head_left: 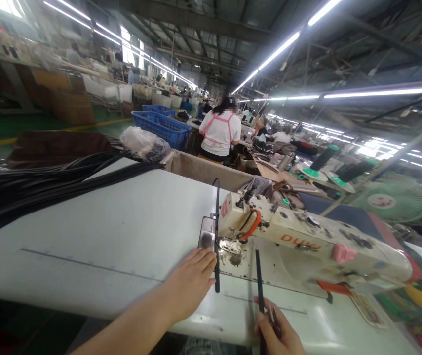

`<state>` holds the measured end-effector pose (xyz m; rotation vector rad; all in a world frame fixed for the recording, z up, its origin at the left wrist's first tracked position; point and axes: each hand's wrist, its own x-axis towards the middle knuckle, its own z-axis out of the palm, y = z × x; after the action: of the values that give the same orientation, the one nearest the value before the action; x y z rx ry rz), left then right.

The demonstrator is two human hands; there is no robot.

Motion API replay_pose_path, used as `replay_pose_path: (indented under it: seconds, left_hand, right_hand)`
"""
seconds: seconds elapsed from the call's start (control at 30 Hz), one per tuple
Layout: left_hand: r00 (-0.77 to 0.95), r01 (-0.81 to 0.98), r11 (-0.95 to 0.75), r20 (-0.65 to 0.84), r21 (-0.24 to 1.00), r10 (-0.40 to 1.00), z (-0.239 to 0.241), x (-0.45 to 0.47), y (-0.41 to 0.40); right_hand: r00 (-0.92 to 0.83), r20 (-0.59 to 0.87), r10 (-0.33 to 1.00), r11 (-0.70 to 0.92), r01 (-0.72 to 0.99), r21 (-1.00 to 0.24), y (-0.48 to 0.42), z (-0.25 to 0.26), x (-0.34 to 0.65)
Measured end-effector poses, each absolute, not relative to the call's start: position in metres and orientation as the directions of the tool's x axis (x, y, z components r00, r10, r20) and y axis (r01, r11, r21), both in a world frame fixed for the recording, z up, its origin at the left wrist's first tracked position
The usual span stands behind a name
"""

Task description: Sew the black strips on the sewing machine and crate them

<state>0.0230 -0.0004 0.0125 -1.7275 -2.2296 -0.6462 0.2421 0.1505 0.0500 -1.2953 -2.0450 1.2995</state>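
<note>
My left hand (pixel 193 277) lies flat on the white table, fingers stretched out and their tips against a narrow black strap (pixel 217 276). This strap runs past the needle area of the sewing machine (pixel 288 231), and its far end curls up beyond the machine head. Near the table's front edge, my right hand (pixel 279 330) is closed around a second black strap (pixel 259 276), which points away from me. A small pointed metal tool (pixel 273 315) also shows among the right fingers; its kind is unclear.
Many long black strips (pixel 66 187) are heaped on the table's left side. Behind the table stands a fabric-lined bin (pixel 203 170). A person (pixel 220 130) sits beyond it, beside blue crates (pixel 162 128). Thread cones (pixel 324 160) and a fan (pixel 392 199) are at the right.
</note>
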Motion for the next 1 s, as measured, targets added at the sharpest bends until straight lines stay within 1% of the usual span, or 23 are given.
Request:
replay_pose_path:
  seconds: [0.1, 0.23, 0.43, 0.57, 0.83, 1.0]
  left_hand:
    - [-0.257, 0.965, 0.204, 0.440, 0.165, 0.860, 0.014, 0.023, -0.001]
    - [-0.258, 0.965, 0.209, 0.421, 0.161, 0.870, 0.014, 0.023, -0.002]
    - [-0.277, 0.958, 0.219, 0.403, 0.184, 0.872, 0.012, 0.023, -0.003]
    - [-0.279, 0.958, 0.229, 0.398, 0.170, 0.874, 0.009, 0.020, -0.001]
    - [-0.353, 0.919, 0.264, 0.311, 0.292, 0.883, 0.007, 0.001, 0.010]
    - [-0.381, 0.903, 0.294, 0.264, 0.315, 0.886, 0.014, -0.004, 0.014]
  right_hand:
    - [-0.505, -0.126, 0.854, 0.180, 0.513, -0.839, 0.162, 0.055, 0.226]
    - [-0.496, -0.092, 0.863, 0.218, 0.530, -0.820, 0.165, 0.057, 0.210]
    - [-0.466, -0.070, 0.882, 0.201, 0.507, -0.838, 0.163, 0.043, 0.210]
    - [-0.493, -0.087, 0.866, 0.211, 0.517, -0.830, 0.161, 0.044, 0.214]
    - [-0.493, -0.088, 0.866, 0.211, 0.519, -0.829, 0.157, 0.048, 0.212]
    - [-0.505, -0.071, 0.860, 0.239, 0.523, -0.818, 0.159, 0.043, 0.216]
